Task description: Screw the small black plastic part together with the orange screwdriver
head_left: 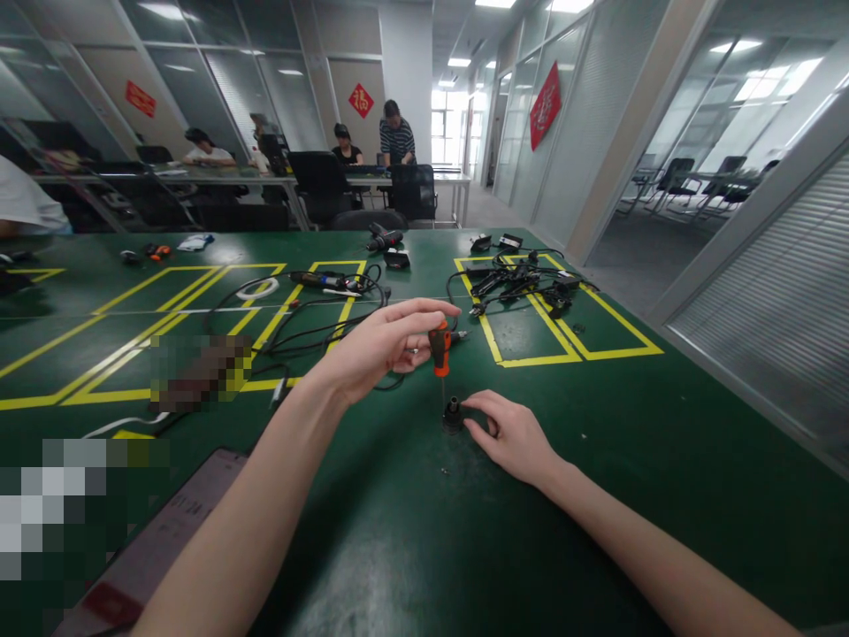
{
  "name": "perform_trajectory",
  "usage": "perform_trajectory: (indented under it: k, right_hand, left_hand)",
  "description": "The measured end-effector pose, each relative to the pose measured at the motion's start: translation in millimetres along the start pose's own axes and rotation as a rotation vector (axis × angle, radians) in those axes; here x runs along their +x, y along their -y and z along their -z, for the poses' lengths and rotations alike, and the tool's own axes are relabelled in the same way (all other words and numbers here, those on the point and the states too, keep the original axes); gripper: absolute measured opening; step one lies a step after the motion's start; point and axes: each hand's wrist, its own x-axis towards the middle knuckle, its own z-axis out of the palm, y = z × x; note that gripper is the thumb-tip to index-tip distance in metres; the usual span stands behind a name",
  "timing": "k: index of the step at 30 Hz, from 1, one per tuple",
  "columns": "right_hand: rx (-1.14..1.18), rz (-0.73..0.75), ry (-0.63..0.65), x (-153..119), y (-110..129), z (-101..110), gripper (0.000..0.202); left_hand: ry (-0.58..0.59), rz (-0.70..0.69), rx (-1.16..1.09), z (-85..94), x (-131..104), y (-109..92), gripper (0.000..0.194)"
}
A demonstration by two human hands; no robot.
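Note:
My left hand [385, 341] is closed round the upper handle of an orange and black screwdriver [442, 361], with its forefinger stretched over the handle's top. The screwdriver stands upright, and its thin shaft runs down to a small round black part [452, 419] on the table. A short metal-like stub rises from the part; where the screwdriver's tip sits is hidden. From the right, the thumb and fingers of my right hand [512, 435] pinch the part's side. Just in front of it lie tiny metal pieces, perhaps screws [445, 471].
Black cables and devices [508, 279] are heaped inside yellow tape lines at the back right. A corded tool [325, 280], a white coil [257, 288] and a drill [383, 239] lie farther off. A phone-like screen [165, 531] is at left. Several people sit or stand beyond the green table [597, 495].

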Motion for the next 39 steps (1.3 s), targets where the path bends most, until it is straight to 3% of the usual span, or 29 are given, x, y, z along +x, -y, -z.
perform_trajectory:
  k: [10, 18, 23, 29, 39]
  right_hand:
    - [-0.012, 0.017, -0.012, 0.0, -0.2, -1.0, 0.019]
    - [-0.008, 0.008, -0.005, -0.5, 0.2, 0.0, 0.019]
    - [0.013, 0.001, 0.0, -1.2, 2.6, 2.0, 0.026]
    - [0.047, 0.022, 0.005, -2.2, 2.6, 2.1, 0.034]
    - [0.061, 0.046, 0.018, -2.0, 5.4, 4.5, 0.03]
  left_hand:
    - [0.092, -0.015, -0.041, 1.2, 1.6, 2.1, 0.027]
    - [0.046, -0.007, -0.014, -0.1, -0.8, -0.3, 0.034]
    - [0.039, -0.02, 0.001, 1.7, -0.4, 0.5, 0.024]
    - [0.108, -0.019, -0.082, 2.1, 1.8, 1.7, 0.026]
    - [0.024, -0.013, -0.027, 1.0, -0.1, -0.6, 0.026]
